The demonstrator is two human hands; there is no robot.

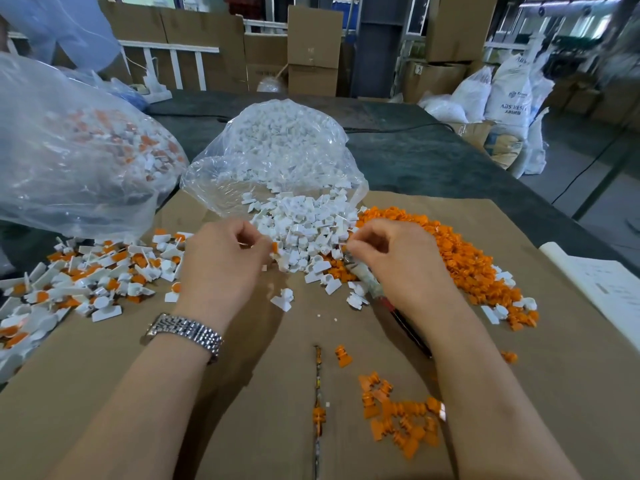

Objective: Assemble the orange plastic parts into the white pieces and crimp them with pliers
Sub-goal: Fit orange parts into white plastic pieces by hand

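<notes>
I see my left hand (225,251) curled, pinching a small orange part (274,248) at the edge of the white pile (304,233). My right hand (398,258) is curled too, gripping the pliers (367,278), whose handles run under the wrist; its fingertips sit at the pile. The orange heap (457,251) lies just right of the white pieces, on cardboard (277,341) covering the worktop. Assembled pieces (86,275) are spread to the left, by a clear bag (69,150).
</notes>
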